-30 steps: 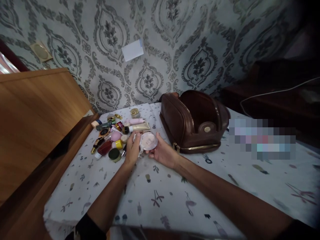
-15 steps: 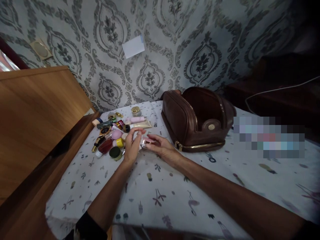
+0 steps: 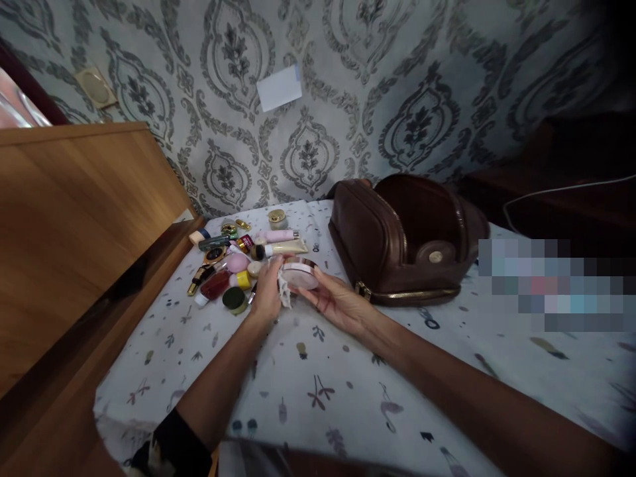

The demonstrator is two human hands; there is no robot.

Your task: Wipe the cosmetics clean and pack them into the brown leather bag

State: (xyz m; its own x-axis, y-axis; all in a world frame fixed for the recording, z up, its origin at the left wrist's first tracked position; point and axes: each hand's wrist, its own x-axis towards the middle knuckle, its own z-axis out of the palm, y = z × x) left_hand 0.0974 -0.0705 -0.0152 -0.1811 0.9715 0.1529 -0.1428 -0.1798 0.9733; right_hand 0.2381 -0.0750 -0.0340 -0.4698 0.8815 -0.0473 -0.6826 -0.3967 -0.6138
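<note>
The background is filled by a wall (image 3: 348, 99), on which a grey pattern of leaves and curls is printed. In front of it, the tabletop (image 3: 348, 411) is covered with a white cloth, decorated with small plants and birds. The left side is closed by a wooden board (image 3: 74, 185). On the tabletop, near the wall and right of the middle, a brown bag (image 3: 392, 258) is placed; its zipper is opened, and its dark inside is partly seen.

By the right hand (image 3: 340, 301), a narrow grip is made: a round compact (image 3: 301, 275) is held at its right edge, between thumb and fingers. The left hand (image 3: 268, 291) is bent at the opposite edge, and its grip is closed on a white tissue (image 3: 285, 291), which is pressed against the compact. The compact is thus held tilted between both hands, in the space between the bag and the group of cosmetics.

In this group, a pink tube (image 3: 281, 235) is laid just beside a cream tube (image 3: 291, 247). Nearer to the left hand, a red bottle (image 3: 215, 285), a green jar (image 3: 234, 300), a pink sponge (image 3: 237, 264) and, smallest, a yellow cap (image 3: 243, 279) are found close together.
</note>
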